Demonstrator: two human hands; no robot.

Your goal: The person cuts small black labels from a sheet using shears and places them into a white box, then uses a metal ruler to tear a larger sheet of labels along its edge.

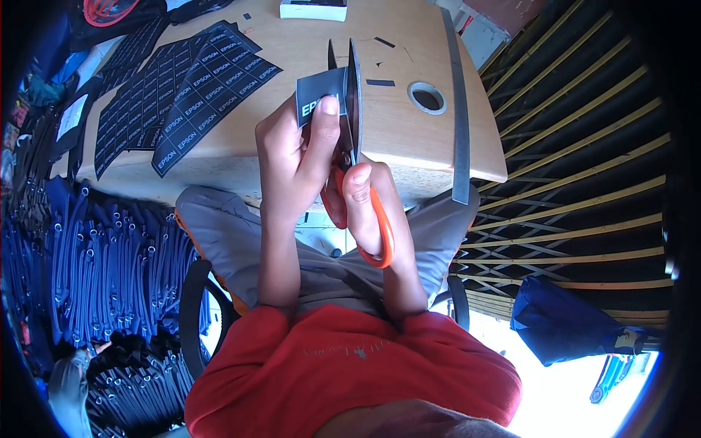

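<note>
Between the thumb and fingers of my left hand [296,157] is a small dark label piece [312,89] with white EPSON lettering, partly covered by the thumb. My right hand [369,201] is wrapped round the orange handles of a pair of scissors [382,226]. The scissor blades point away from me and stand slightly apart, with the label's right edge at them. Dark sheets printed with rows of EPSON labels [212,98] lie overlapping on the left of the wooden table [409,139].
Small dark scraps [380,82] and a tape roll [427,98] lie right of the blades. A long grey strip [460,117] hangs over the table's front edge. A white box [313,10] sits at the back. Blue strapped bundles [109,270] are at the lower left.
</note>
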